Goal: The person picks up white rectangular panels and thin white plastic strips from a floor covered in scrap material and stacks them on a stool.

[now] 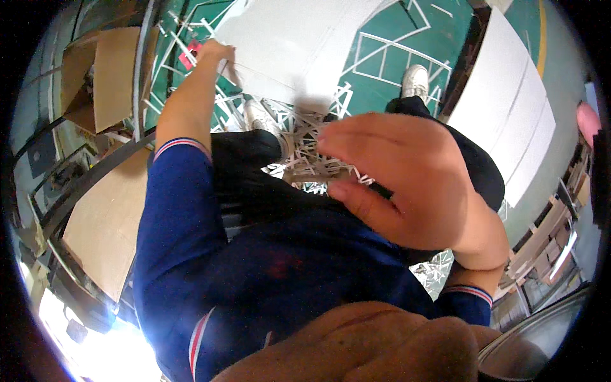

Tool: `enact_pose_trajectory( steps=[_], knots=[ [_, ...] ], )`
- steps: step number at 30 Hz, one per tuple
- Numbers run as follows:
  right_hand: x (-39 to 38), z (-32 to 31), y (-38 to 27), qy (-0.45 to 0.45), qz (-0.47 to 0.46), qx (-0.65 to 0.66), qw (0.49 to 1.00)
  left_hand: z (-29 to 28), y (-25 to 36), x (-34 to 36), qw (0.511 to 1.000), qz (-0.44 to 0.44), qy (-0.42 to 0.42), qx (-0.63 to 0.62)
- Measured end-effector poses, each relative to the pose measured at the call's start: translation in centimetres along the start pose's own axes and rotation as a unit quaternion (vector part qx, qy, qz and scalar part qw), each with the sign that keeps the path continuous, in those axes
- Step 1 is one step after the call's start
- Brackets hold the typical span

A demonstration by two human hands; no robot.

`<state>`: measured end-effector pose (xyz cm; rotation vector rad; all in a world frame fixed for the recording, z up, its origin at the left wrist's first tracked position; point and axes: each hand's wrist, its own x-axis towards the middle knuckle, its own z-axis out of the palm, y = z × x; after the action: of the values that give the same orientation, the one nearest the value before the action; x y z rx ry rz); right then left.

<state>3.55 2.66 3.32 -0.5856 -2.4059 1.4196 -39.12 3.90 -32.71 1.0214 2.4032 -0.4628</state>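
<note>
My left hand [214,53] grips the left edge of a large white sheet [293,35] at the upper centre, with a small red object [188,55] just beside it. My right hand [401,178] is raised close to the camera, over my lap, with its thumb apart from its fingers and nothing visible between them. Below the sheet, a heap of thin white cut strips [310,143] lies between my feet.
More white strip frames lie on the green floor [382,19]. Another white sheet [506,114] is at the right, beside stacked brown boards [541,242]. Cardboard pieces [114,76] and a metal rack [138,76] line the left side.
</note>
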Motion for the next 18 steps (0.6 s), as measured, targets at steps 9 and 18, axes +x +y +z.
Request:
enact_pose_trajectory(
  steps=[9,18],
  knots=[
    [-0.4,1.2,0.8,-0.057,0.066,-0.026,0.996,-0.1,5.4,-2.4,1.0,0.0,-0.004,-0.014],
    [1.4,1.3,0.8,-0.067,0.04,-0.058,0.995,0.2,5.4,-2.3,0.998,-0.036,-0.046,-0.024]
  ],
)
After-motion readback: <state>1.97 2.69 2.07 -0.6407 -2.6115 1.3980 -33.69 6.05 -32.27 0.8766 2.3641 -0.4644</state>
